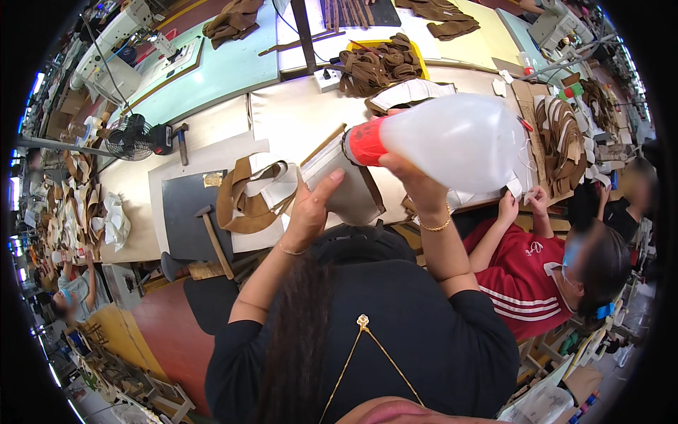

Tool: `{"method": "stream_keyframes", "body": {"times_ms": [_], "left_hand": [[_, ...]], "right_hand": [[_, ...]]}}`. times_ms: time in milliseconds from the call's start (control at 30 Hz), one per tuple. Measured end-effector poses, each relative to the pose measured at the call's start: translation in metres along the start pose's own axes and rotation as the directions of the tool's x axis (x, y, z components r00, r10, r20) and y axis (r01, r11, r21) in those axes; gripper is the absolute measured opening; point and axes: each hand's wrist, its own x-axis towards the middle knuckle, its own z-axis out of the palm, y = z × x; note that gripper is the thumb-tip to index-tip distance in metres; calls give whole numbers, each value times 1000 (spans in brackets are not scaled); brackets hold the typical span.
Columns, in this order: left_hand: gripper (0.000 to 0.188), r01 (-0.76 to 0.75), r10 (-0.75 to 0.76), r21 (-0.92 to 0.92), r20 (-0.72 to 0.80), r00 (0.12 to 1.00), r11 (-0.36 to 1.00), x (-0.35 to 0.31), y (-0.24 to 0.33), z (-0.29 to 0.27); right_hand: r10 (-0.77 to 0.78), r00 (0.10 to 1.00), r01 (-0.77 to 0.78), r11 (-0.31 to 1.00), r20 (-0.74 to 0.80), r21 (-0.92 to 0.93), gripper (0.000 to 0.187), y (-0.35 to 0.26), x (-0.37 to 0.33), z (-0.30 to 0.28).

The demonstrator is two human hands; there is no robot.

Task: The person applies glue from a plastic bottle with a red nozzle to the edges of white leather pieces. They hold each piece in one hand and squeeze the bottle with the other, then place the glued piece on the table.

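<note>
Left: from afar I count two hammers (217,246) on the table (275,120) | Middle, near edge: left hand (311,210), grip closed on one grey panel (357,198), likely pliable, best taken by its rim | Just right: the right hand (417,178), grip around one pale bottle (452,141) by its red collar (366,141), likely light, squeezable, best held there

We look through one wide fisheye camera on the person's head, facing down and forward. Very near, at the lower edge, we see the black shirt (402,318); close, in the middle, the left hand (309,213) and the right hand (421,189); farther, the worktop (279,116), whose edges bend toward the dark round rim.
</note>
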Motion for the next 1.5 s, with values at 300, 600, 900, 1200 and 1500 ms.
{"method": "stream_keyframes", "body": {"times_ms": [300,600,900,1200,1500], "left_hand": [[63,150,-102,-265,184,978,953,2,18,14],[111,288,-186,-266,353,917,920,3,43,23],[116,317,-61,-485,472,879,815,7,40,18],[116,325,-105,-524,406,908,787,5,40,23],[111,302,-170,-418,323,931,857,6,38,12]], "right_hand": [[-147,988,146,989,50,20,31,-18,4,1],[-56,888,178,957,457,-228,60,-15,-17,6],[6,817,188,942,576,-277,58,-34,4,-1],[-149,902,276,920,405,-277,34,-21,1,-5],[104,979,-112,993,174,38,46,-4,27,-19]]}}
